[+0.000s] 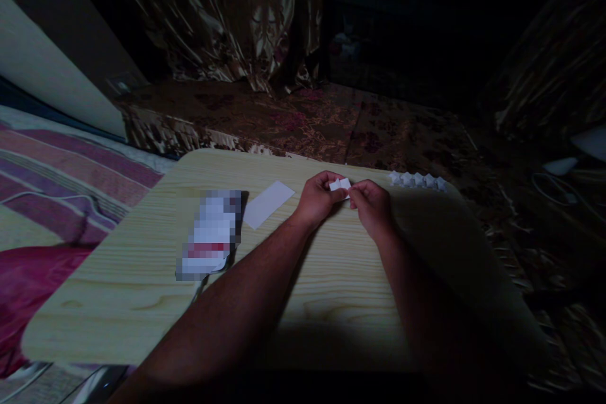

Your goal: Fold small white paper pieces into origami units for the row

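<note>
A small folded piece of white paper (pixel 338 185) is pinched between both hands, just above the wooden table (pixel 331 303). My left hand (pixel 316 199) grips its left side, the fingers curled behind it. At its lower right edge the thumb and forefinger of my right hand (pixel 373 203) are closed on the paper. Left of my hands lies a flat white paper strip (pixel 269 204). Several small white folded paper stars (pixel 417 181) sit in a row at the far right edge of the table.
A phone-like device (pixel 212 230) with a blurred screen lies on the left, a cable running from it. Beyond the table stands a ledge with patterned cloth (pixel 303 117), under curtains (pixel 269 6). To the left is a striped bedspread (pixel 57 164). A white lamp-like object (pixel 561 166) shows dimly at right.
</note>
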`<state>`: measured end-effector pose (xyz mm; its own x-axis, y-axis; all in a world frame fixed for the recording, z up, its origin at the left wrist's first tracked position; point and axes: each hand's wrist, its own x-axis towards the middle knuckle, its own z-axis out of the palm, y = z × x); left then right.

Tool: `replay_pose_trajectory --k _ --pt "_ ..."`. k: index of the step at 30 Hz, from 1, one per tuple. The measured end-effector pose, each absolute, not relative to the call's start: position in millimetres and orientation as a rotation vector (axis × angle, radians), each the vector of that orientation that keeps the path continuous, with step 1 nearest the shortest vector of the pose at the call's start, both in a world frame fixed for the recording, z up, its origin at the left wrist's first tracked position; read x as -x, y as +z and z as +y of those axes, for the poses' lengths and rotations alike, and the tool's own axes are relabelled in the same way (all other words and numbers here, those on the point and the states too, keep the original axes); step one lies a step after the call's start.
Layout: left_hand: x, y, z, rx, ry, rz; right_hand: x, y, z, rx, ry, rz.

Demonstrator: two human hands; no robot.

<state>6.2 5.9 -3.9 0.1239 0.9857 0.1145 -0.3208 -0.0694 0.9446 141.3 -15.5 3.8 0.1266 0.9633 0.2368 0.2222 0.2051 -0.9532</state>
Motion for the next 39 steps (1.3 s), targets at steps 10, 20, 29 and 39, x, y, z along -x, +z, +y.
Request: replay_pose_trajectory --k 10,20,29,39 --pt "-7.1 5.4 2.2 -1.077 1.357 0.801 -141.3 9.2 -15.3 1.122 0.965 -1.316" --pt "-4.6 8.1 2.8 -1.008 1.245 0.788 -151.6 14.2 -14.9 1.078 1.030 -1.389" --pt "-0.4 11.1 2.9 -0.994 1.167 0.724 -158.7 17.3 -18.3 1.057 1.093 -1.511" --pt "1.6 10.6 2.4 -1.067 1.135 0.761 -166.0 19.5 -15.8 1.020 1.186 -1.551"
